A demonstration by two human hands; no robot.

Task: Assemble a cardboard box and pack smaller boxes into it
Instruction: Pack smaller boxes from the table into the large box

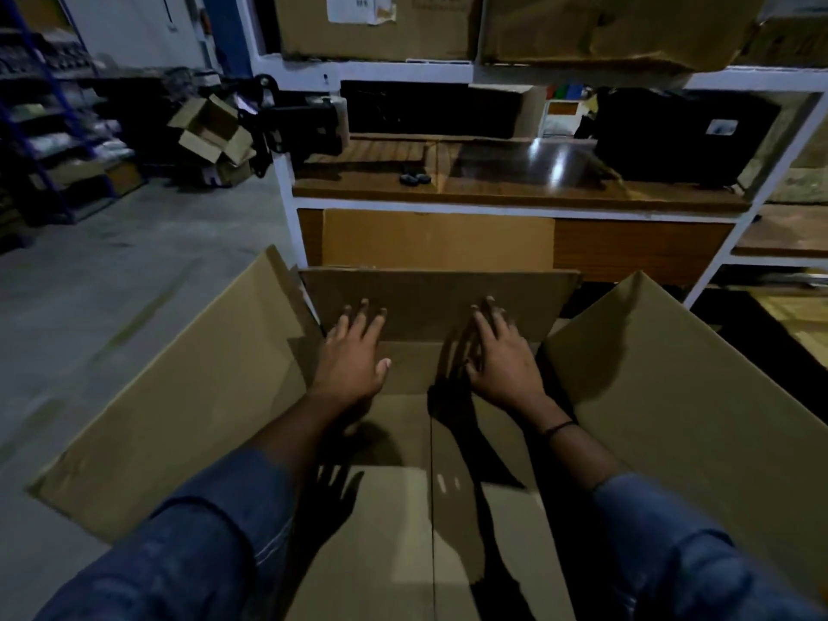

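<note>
at a large cardboard box (405,508) standing on a warehouse floor (112,284), just before a wooden shelf (493,190); reaching across the open top with left hand (354,356) and right hand (504,363), both laid flat on the far flap (439,289), fingers straight, gripping nothing; side flaps splayed wide; bottom seam closed; no smaller boxes in sight inside; by the look of it, in the assembly step, packing not yet begun; next, probably, pushing that flap outward, clear of the mouth, with even pressure from both palms.

Both arms w/ blue denim sleeves (192,544), cuffs pushed up, stitching visible. Thin black band (558,427) on right wrist. Hands bare.
</note>
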